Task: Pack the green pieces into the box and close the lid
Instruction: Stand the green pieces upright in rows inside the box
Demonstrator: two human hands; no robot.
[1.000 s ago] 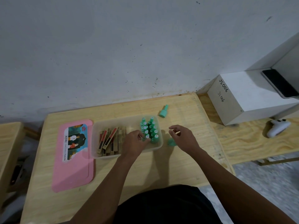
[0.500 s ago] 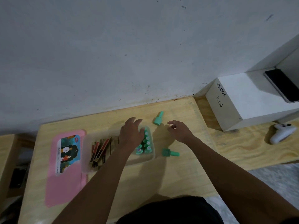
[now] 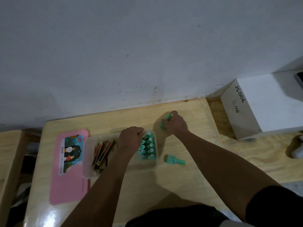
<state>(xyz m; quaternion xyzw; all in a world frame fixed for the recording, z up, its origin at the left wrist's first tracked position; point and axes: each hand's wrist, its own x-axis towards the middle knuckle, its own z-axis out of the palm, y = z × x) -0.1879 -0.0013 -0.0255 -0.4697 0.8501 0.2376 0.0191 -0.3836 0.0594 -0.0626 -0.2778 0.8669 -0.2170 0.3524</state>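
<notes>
Two hands work over the bench (image 3: 147, 185); at the left lies the pink lid (image 3: 68, 185), flat and off the box (image 3: 88, 161); the clear box beside it holds brown sticks (image 3: 102, 153) and rows of green pieces (image 3: 148, 147); the left hand (image 3: 131, 140) rests curled inside the box, where it was half a second ago; one loose green piece (image 3: 173, 159) lies just right of the box; the right hand (image 3: 176, 122) has moved back and now grips the far green piece (image 3: 165, 121).

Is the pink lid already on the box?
No, the pink lid lies flat on the table to the left of the open box.
</notes>
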